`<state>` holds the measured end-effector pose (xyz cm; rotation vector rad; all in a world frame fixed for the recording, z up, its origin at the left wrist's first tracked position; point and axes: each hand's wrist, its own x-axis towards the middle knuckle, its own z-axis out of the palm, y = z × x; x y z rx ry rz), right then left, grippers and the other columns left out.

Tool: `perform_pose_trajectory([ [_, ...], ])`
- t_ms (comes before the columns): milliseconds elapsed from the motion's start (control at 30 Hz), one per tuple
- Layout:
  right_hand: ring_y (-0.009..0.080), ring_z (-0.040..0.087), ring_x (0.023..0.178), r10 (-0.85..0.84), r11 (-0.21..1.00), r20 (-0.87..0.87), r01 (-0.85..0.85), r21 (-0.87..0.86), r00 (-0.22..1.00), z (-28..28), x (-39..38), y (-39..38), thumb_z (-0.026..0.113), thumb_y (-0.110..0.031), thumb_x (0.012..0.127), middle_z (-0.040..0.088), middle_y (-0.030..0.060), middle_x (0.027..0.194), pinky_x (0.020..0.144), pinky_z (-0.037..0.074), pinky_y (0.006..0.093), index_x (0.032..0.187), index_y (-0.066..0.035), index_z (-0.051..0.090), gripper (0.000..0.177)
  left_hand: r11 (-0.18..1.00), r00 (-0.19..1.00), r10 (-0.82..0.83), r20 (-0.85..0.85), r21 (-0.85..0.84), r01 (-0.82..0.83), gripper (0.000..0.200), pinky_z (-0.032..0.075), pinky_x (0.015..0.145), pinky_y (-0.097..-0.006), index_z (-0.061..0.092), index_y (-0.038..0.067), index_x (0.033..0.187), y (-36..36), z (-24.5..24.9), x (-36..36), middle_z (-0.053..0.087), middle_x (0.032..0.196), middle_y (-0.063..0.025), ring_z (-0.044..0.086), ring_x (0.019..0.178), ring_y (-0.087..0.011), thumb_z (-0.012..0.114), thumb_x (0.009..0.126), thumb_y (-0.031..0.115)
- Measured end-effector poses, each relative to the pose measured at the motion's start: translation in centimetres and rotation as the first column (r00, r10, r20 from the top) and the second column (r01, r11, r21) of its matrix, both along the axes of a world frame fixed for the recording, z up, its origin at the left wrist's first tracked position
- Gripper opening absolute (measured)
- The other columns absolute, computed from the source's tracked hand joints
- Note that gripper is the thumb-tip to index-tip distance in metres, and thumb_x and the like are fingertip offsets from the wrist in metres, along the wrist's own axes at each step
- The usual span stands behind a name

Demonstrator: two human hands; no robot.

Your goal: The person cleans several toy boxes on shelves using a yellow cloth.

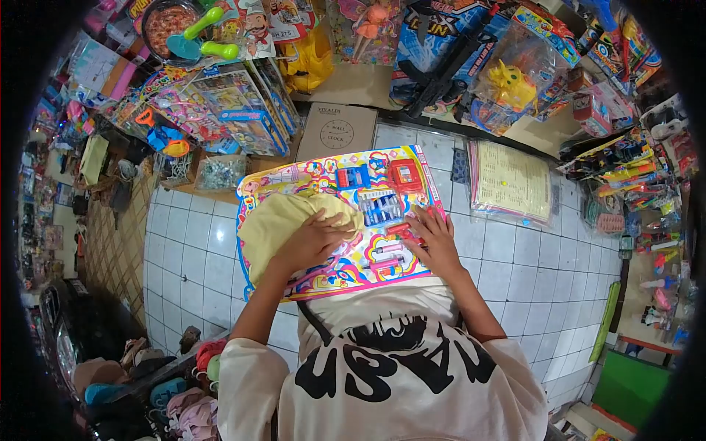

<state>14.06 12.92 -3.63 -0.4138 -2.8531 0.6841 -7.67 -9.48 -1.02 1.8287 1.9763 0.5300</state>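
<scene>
A large toy card (323, 283) with a colourful printed face lies in front of me, carrying blue, red and pink plastic toy pieces. My left hand (321, 237) is on a pale yellow cloth (276, 228), its fingers curved over the bunched right edge and pressing it onto the card's left half. Some of the print beneath the cloth is hidden. On the card's right side rests my right hand (435, 239), fingers spread, touching the card near a small red toy piece (401, 231). A red toy box (405, 176) sits just above those fingers.
Behind the card lies a brown wall clock box (336, 134). Packaged toys (243, 110) stand at the back left, and a toy gun package (441, 59) at the back. Plastic-wrapped printed sheets (512, 180) lie on the white tiled floor (515, 257). Sandals (187, 411) fill the lower left.
</scene>
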Motion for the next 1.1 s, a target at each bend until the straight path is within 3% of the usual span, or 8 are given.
perform_pose_trajectory([
  [200, 0.0364, 0.031, 0.130, 0.021, 1.000, 0.003, -0.021, -0.011, 1.000, 0.2, 0.0, -0.2, 0.059, -0.040, 0.083, 0.038, 0.0076, 0.140, 0.105, 0.018, 0.0560, 0.127, -0.017, 0.051, 0.050, 0.999, 0.956, 0.008, 0.295, -0.041, 0.004, 0.029, 0.019, 0.110, -0.0472, 0.061, 0.016, 0.116, -1.3, 0.9, -1.0, 0.058, 0.123, -0.0008, 0.042, 0.127, -0.0223, 0.051, 0.089, 0.019],
  [400, 0.0358, 0.031, 0.131, 0.010, 1.000, -0.006, -0.010, -0.005, 1.000, 0.1, -0.4, -0.1, 0.058, -0.043, 0.083, 0.039, 0.0071, 0.140, 0.104, 0.020, 0.0585, 0.126, -0.017, 0.051, 0.051, 0.999, 0.957, 0.039, 0.287, -0.011, -0.037, 0.032, 0.025, 0.107, -0.0458, 0.065, 0.019, 0.109, -2.1, 0.5, -0.7, 0.063, 0.114, 0.0061, 0.048, 0.122, -0.0150, 0.065, 0.078, 0.010],
  [600, 0.0359, 0.031, 0.130, -0.001, 1.000, 0.007, 0.001, -0.022, 1.000, -0.1, -0.3, 0.1, 0.058, -0.042, 0.084, 0.039, 0.0072, 0.139, 0.105, 0.020, 0.0583, 0.126, -0.017, 0.051, 0.050, 0.981, 0.990, -0.117, -0.081, 0.143, 0.128, 0.024, 0.026, 0.107, -0.0461, 0.066, 0.020, 0.098, 0.4, 0.2, 2.3, 0.063, 0.114, 0.0086, 0.048, 0.122, -0.0147, 0.065, 0.075, 0.012],
  [767, 0.0370, 0.031, 0.130, -0.001, 1.000, 0.012, 0.001, -0.027, 1.000, 0.4, -0.1, -0.1, 0.059, -0.041, 0.083, 0.039, 0.0087, 0.139, 0.105, 0.019, 0.0575, 0.126, -0.017, 0.052, 0.050, 0.982, 0.951, -0.178, 0.255, 0.102, 0.156, 0.014, 0.029, 0.106, -0.0453, 0.067, 0.013, 0.092, -1.4, 0.6, 1.7, 0.067, 0.098, -0.0015, 0.060, 0.102, -0.0148, 0.061, 0.084, 0.023],
  [867, 0.0369, 0.031, 0.130, 0.002, 0.999, 0.012, -0.001, -0.044, 1.000, 0.4, -0.2, 0.0, 0.060, -0.041, 0.083, 0.039, 0.0087, 0.140, 0.105, 0.019, 0.0566, 0.126, -0.017, 0.051, 0.050, 0.983, 0.943, -0.040, 0.331, -0.154, 0.096, 0.017, 0.030, 0.105, -0.0437, 0.067, 0.011, 0.091, -4.5, 2.5, 0.3, 0.068, 0.093, -0.0036, 0.061, 0.096, -0.0189, 0.064, 0.082, 0.025],
  [967, 0.0372, 0.031, 0.130, -0.003, 0.998, -0.001, 0.003, -0.064, 1.000, -0.3, -0.3, 0.0, 0.060, -0.041, 0.082, 0.038, 0.0084, 0.141, 0.106, 0.017, 0.0559, 0.127, -0.018, 0.051, 0.051, 0.949, 0.846, 0.288, 0.449, -0.252, -0.189, 0.029, 0.025, 0.107, -0.0479, 0.064, 0.013, 0.103, -7.0, 1.6, -0.6, 0.063, 0.110, -0.0080, 0.055, 0.110, -0.0266, 0.067, 0.079, 0.029],
  [1067, 0.0374, 0.031, 0.130, 0.004, 0.997, 0.001, -0.004, -0.073, 1.000, -0.1, -0.4, 0.1, 0.060, -0.041, 0.082, 0.038, 0.0081, 0.141, 0.106, 0.017, 0.0553, 0.127, -0.018, 0.051, 0.051, 0.899, 0.857, 0.435, -0.277, 0.192, -0.394, 0.051, 0.016, 0.107, -0.0586, 0.057, 0.018, 0.121, -5.8, 3.2, 2.0, 0.046, 0.134, -0.0123, 0.036, 0.127, -0.0386, 0.069, 0.075, 0.038],
  [1100, 0.0370, 0.031, 0.130, 0.006, 0.997, 0.000, -0.006, -0.075, 1.000, 0.1, -0.4, 0.1, 0.060, -0.041, 0.082, 0.038, 0.0080, 0.141, 0.106, 0.017, 0.0554, 0.127, -0.018, 0.051, 0.051, 0.852, 0.775, 0.496, -0.393, 0.047, -0.522, 0.069, 0.006, 0.102, -0.0688, 0.048, 0.023, 0.132, -5.5, 4.1, 2.5, 0.026, 0.147, -0.0152, 0.017, 0.135, -0.0440, 0.069, 0.071, 0.048],
])
